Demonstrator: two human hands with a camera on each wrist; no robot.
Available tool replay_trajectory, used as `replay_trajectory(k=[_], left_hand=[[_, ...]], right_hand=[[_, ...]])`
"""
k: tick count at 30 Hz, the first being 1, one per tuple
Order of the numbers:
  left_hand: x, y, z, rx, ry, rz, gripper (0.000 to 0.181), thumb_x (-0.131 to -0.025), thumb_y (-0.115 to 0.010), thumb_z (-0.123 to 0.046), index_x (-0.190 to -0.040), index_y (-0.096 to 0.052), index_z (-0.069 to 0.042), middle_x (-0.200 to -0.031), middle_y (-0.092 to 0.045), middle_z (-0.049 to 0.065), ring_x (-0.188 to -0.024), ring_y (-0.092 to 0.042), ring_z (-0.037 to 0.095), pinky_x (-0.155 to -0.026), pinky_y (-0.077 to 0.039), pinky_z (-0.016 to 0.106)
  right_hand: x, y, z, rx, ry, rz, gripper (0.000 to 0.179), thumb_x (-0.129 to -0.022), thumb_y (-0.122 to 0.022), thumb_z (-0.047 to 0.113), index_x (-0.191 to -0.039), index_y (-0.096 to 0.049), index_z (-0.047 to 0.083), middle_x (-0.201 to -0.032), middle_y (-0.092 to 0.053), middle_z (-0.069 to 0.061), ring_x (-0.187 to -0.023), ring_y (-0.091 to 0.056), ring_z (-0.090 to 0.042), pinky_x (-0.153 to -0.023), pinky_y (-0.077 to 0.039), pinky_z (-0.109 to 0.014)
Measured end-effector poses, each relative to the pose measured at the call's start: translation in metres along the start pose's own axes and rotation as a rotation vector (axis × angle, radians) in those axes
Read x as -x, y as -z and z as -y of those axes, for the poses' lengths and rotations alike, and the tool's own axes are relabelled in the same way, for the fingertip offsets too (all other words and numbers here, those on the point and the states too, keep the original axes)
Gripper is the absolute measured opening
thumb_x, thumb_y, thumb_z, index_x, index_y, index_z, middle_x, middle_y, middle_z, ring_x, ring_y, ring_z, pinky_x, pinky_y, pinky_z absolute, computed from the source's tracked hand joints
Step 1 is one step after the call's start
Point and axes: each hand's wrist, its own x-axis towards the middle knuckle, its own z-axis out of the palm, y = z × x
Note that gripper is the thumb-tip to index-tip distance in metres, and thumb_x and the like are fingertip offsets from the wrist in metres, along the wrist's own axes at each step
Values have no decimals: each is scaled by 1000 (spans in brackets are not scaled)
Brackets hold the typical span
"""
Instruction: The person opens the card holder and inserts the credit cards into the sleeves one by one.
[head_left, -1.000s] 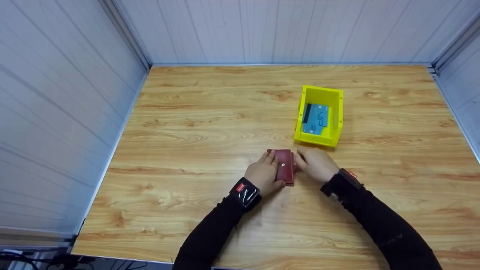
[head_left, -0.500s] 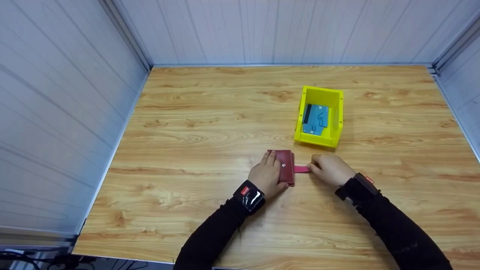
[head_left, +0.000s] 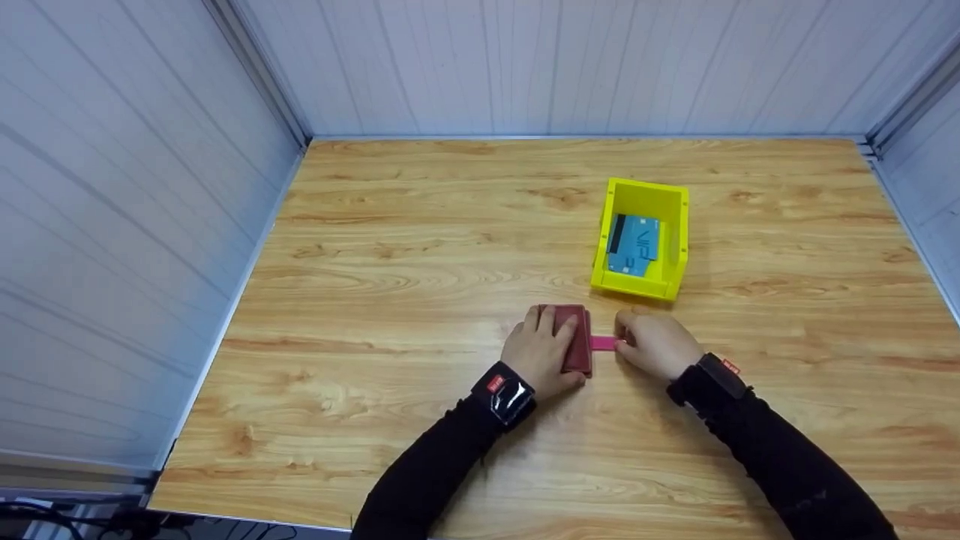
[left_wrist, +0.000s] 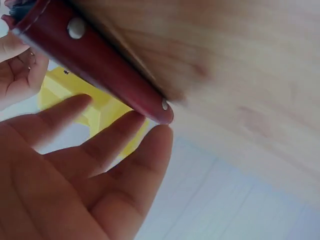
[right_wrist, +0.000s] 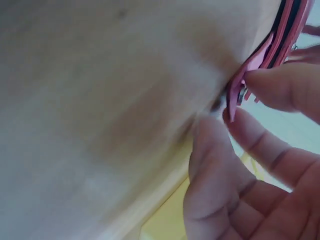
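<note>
A dark red wallet (head_left: 579, 354) lies on the wooden table, with a pink strap (head_left: 603, 343) sticking out from its right side. My left hand (head_left: 534, 356) presses on the wallet, its index finger lying across the top and its thumb by the near edge. In the left wrist view, extended fingertips touch the edge of the wallet (left_wrist: 95, 62), which has metal snaps. My right hand (head_left: 660, 345) pinches the end of the strap. In the right wrist view the strap (right_wrist: 255, 60) sits between thumb and fingers, with a small metal snap at its end.
Behind my hands stands a yellow bin (head_left: 634, 286) with blue cards (head_left: 634, 240) in it. White panel walls (head_left: 450, 67) enclose the left, back and right of the table (head_left: 375, 337). Dark cables (head_left: 45, 514) hang at the lower left, beyond the table's edge.
My right hand moved rightward from the wallet's side, and the pink strap came into view. My left index finger shifted over the wallet's front snap, hiding it.
</note>
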Motion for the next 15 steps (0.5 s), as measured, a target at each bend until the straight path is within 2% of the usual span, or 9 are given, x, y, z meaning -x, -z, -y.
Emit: replay_trajectory(k=[4, 8, 15], left_hand=[[-5, 0, -3, 1, -77, 31, 76, -84, -62, -64, -148, -43, -28, -157, -35, 8, -144, -34, 36, -110, -41, 42], [-10, -1, -6, -6, -129, 42, 67, -87, -63, -58, -145, -48, -30, -159, -33, 2, -145, -33, 35, -113, -38, 45], [-10, 4, -3, 26, -206, -1, 57, -89, -63, -51, -140, -54, -25, -156, -39, -3, -144, -36, 32, -114, -37, 46]], right_hand=[[0, -3, 2, 43, 63, -64, 8, -82, -71, 12, -82, -65, 8, -81, -54, -6, -72, -52, -22, -66, -44, -38], [-2, -4, 4, 57, 94, -79, 6, -82, -70, 7, -78, -66, 5, -81, -56, -6, -77, -55, -25, -73, -46, -42], [-4, -4, 5, -1, 45, -31, 6, -85, -67, 5, -79, -67, 6, -81, -60, -5, -77, -58, -23, -74, -49, -42]])
